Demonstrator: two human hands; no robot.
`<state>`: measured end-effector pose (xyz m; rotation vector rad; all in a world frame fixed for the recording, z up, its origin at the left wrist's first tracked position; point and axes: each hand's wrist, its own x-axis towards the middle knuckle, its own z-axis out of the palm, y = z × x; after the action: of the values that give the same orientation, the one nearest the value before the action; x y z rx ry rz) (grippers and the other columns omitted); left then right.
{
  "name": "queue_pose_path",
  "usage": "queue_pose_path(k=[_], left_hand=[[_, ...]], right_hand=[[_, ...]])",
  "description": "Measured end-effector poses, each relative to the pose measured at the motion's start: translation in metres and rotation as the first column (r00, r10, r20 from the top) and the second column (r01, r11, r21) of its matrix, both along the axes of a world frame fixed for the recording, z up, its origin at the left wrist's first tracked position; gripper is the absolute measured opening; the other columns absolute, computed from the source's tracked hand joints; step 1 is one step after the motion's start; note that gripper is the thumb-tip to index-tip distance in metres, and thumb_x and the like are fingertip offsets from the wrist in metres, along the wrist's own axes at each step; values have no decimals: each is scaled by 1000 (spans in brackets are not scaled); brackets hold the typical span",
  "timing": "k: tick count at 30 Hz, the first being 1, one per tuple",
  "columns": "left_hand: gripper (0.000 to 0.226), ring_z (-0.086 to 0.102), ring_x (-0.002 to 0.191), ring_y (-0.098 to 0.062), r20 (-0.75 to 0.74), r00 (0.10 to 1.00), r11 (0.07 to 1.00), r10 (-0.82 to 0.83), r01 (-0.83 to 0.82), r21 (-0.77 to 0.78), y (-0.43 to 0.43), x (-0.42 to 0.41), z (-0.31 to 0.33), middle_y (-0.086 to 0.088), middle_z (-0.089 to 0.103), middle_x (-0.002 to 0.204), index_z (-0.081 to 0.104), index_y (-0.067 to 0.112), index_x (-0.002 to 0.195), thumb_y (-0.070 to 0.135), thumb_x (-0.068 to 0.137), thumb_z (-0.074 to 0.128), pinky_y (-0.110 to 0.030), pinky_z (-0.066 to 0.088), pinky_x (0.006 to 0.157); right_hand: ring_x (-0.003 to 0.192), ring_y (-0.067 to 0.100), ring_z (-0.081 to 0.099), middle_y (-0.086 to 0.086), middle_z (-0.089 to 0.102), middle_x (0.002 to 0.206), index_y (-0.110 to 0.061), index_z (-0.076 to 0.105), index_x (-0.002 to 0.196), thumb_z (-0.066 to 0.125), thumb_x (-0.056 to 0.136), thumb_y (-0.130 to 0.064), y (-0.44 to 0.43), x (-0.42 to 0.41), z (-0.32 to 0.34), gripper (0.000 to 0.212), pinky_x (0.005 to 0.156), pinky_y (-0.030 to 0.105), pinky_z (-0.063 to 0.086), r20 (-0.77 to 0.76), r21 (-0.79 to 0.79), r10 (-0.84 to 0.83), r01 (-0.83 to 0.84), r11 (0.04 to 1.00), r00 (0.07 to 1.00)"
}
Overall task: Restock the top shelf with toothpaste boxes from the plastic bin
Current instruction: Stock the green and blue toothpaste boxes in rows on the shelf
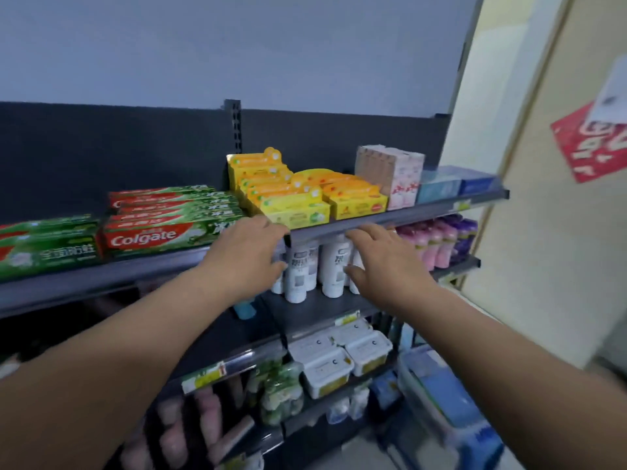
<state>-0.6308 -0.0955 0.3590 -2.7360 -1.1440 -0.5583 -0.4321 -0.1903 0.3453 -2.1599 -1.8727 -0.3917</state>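
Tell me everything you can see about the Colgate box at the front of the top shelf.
The Colgate box is a long cardboard carton, red at its left with the white brand name, green toward its right. It lies flat, lengthwise along the front edge of the top shelf. Matching boxes lie behind it; a green box adjoins its left end. The left hand is by its right end; contact is unclear.
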Motion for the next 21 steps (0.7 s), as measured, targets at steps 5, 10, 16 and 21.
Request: queue_pose_path(k=[5, 10, 16, 21], left_hand=[[58, 37, 126, -26, -13, 990, 985, -140, 138, -100, -24, 94, -17, -3, 44, 134, 38, 24, 142, 38, 90, 59, -41, 38, 101], [56, 42, 120, -27, -40, 965, 960, -260, 254, -122, -43, 176, -31, -5, 46, 130, 42, 25, 137, 40, 87, 61, -43, 41, 97], [58, 41, 124, -26, -40, 923, 908, -383, 368, -200, -42, 266, -60, -4, 46, 131, 42, 24, 139, 41, 87, 61, -39, 40, 96], [54, 44, 121, -26, -40, 890, 862, -455, 429, -269, -22, 348, -89, -5, 48, 130, 45, 23, 135, 40, 86, 62, -41, 41, 98]], right_hand=[[127, 32, 40, 7, 36, 146, -19, 36, 142, 57, 92, -35, -61, 76, -13, 57, 99, 44, 40, -61, -23, -153, 152, 988, 986], [127, 29, 41, 3, 36, 147, -21, 34, 145, 56, 93, -36, -105, 139, -28, 59, 101, 39, 38, -109, -38, -279, 276, 960, 954], [122, 26, 45, 1, 40, 145, -23, 36, 143, 55, 92, -37, -126, 206, -55, 56, 95, 37, 42, -142, -105, -420, 409, 907, 896], [124, 24, 45, 0, 41, 145, -23, 36, 143, 54, 92, -38, -120, 272, -80, 56, 95, 36, 42, -162, -163, -516, 493, 855, 841]])
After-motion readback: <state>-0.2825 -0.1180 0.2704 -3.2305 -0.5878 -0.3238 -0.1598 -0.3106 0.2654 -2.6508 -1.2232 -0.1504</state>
